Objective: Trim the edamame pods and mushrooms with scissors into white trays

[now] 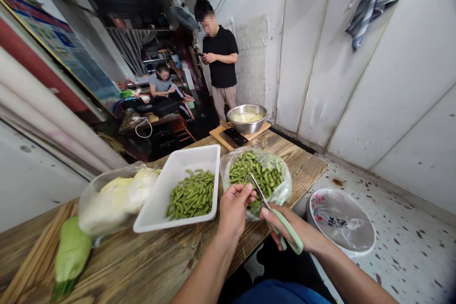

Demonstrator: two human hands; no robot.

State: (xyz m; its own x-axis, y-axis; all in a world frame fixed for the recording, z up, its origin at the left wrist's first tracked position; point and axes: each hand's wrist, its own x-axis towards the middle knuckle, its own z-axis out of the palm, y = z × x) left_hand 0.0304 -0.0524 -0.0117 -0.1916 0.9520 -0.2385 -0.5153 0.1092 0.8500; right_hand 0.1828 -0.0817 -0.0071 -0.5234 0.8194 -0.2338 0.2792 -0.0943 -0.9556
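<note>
My right hand point(285, 225) is wrapped round the green handles of a pair of scissors point(259, 190), whose blades point up and away to the left. Beside the blades, my left hand point(235, 202) is closed in a pinch on what looks like an edamame pod, mostly hidden by the fingers. Just beyond both hands, a clear plastic bag point(286, 185) lies open, full of green edamame pods point(261, 171). To the left, a white tray point(151, 206) has a heap of edamame pods in its right part.
Left on the wooden table point(153, 266) lie a bag of pale vegetables point(114, 199), a green gourd point(72, 247) and wooden sticks point(39, 251). A steel bowl point(249, 126) stands at the far end. A lined bin point(342, 221) is at right. Two people point(223, 61) are beyond the table.
</note>
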